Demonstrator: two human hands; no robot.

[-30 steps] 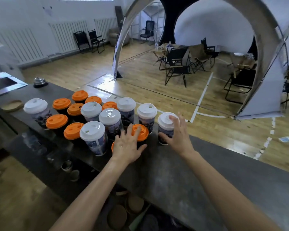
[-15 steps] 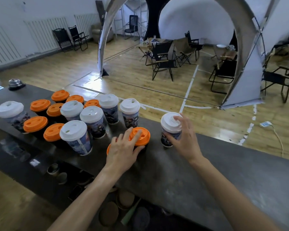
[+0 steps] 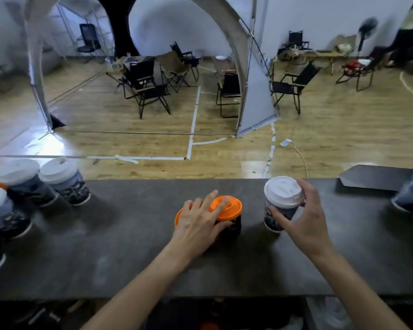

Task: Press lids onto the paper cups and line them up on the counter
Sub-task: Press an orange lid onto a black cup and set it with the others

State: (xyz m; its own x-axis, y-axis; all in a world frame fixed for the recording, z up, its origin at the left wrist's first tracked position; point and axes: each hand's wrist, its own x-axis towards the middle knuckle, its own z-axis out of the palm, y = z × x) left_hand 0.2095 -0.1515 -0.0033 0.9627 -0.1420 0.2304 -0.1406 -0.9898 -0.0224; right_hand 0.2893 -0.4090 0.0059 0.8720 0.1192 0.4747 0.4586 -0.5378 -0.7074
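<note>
On counter (image 3: 129, 246), white-lidded cup (image 3: 281, 206) upright

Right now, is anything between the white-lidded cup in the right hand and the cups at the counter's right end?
Nothing visible. Only bare counter lies between the white-lidded cup in the right hand and those cups; a dark board sits farther back, off that path.

the left hand (image 3: 198, 225), over the orange-lidded cup (image 3: 231, 208), hides all but an edge of a second orange lid (image 3: 178, 216). left-edge cups (image 3: 0, 217) and right-edge cups (image 3: 410, 194) are smeared and cropped (prints unreadable).
</note>
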